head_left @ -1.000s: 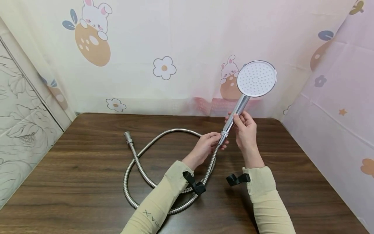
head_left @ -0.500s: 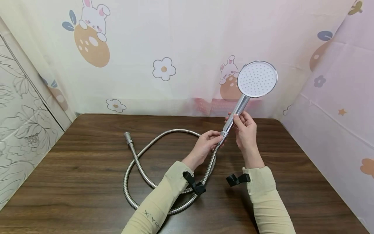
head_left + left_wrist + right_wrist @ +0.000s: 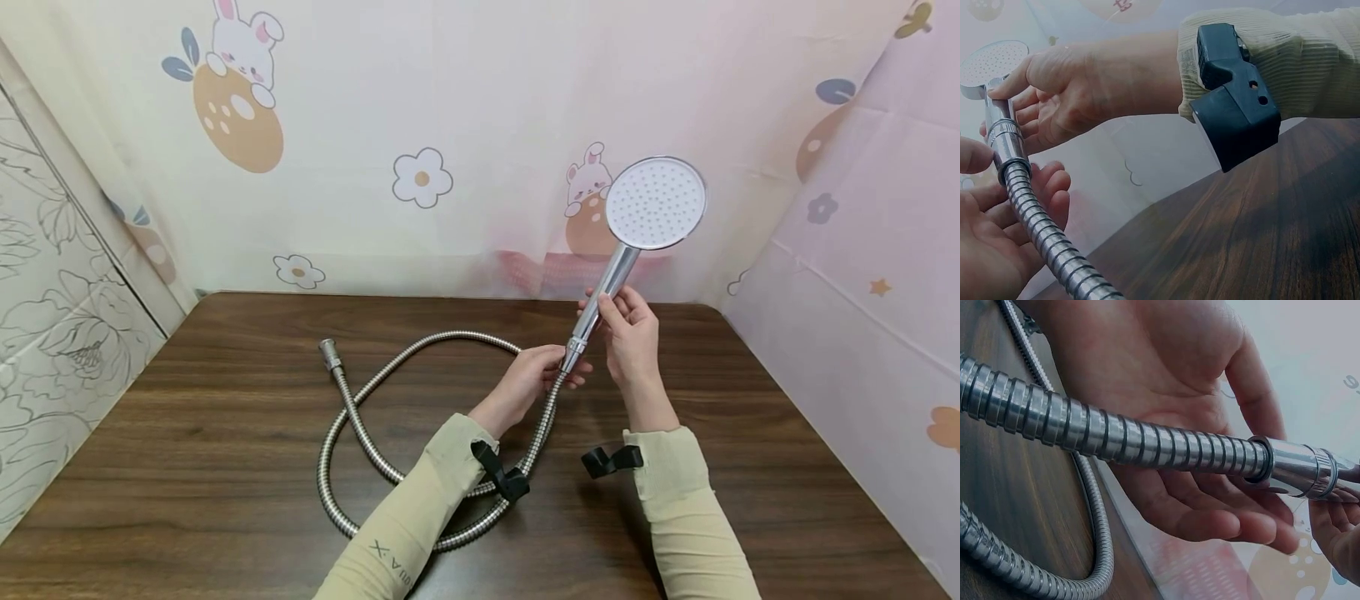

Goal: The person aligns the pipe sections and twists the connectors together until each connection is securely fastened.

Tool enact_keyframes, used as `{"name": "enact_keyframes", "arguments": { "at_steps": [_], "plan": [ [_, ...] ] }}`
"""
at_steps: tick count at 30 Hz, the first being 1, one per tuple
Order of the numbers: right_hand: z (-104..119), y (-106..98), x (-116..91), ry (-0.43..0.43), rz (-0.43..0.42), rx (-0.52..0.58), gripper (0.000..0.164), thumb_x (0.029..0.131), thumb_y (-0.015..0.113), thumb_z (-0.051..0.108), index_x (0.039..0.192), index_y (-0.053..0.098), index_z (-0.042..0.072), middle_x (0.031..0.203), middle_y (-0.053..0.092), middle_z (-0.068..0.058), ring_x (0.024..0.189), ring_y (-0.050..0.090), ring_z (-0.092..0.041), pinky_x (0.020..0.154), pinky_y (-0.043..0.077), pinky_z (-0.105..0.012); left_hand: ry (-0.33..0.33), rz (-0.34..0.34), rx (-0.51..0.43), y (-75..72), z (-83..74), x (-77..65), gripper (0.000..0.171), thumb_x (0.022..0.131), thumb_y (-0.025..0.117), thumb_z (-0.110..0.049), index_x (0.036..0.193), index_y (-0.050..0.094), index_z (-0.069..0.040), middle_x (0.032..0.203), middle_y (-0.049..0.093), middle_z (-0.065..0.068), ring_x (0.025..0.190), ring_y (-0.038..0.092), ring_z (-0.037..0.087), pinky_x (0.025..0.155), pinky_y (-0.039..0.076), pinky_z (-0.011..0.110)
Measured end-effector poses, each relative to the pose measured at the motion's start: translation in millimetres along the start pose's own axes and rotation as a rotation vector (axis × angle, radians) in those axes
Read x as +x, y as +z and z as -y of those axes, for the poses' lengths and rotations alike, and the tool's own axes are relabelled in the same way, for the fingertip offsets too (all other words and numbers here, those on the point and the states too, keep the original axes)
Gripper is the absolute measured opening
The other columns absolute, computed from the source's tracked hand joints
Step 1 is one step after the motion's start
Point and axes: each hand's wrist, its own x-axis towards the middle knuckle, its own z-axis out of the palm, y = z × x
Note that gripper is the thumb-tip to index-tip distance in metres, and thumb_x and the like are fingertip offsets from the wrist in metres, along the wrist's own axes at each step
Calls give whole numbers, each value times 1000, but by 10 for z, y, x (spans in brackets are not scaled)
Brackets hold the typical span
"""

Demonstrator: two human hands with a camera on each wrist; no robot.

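Note:
A chrome hand shower head [image 3: 656, 202] with a white nozzle face is raised over the table, tilted to the right. My right hand [image 3: 633, 342] grips its handle [image 3: 617, 271], thumb across the front. The handle's lower end meets the cone-shaped nut [image 3: 1291, 465] of a ribbed metal hose [image 3: 1166, 440]. Beside that nut is my left hand [image 3: 525, 382], palm up under the hose. Its fingers [image 3: 1210, 524] spread loosely below the hose in the right wrist view. The left thumb lies against or close to the nut [image 3: 1007, 144]; contact is unclear.
The hose loops across the brown wooden table [image 3: 187, 433], crossing itself at the left. Its free end fitting [image 3: 329, 354] lies at the left of the loop. Printed curtains [image 3: 495, 100] stand behind and at the right. Both wrists carry black camera mounts [image 3: 611, 460].
Half a second ago my left thumb and fingers pinched the nut; now those fingers have loosened and spread out. The shower head has shifted slightly left. My right hand keeps its place.

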Motion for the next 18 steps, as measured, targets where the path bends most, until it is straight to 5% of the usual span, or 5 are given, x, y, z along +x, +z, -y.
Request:
{"name": "enact_keyframes", "arguments": {
  "at_steps": [8,18],
  "plan": [
    [0,17,-7,-3,-10,-23,34,90,53,4,116,44,-14,88,67,-6,74,66,-17,68,53,-25,25,-6,-33,-13,9,-8,28,94,44,-13,105,54,11,78,64,3,69,63,10,67,49,24],
    [6,5,-9,-5,-10,-27,24,90,53,4,111,50,-8,89,67,-8,76,66,-18,67,52,-25,27,-58,3,-14,-8,-24,25,93,51,-15,105,56,6,83,64,6,70,61,9,69,50,24]
  ]
}}
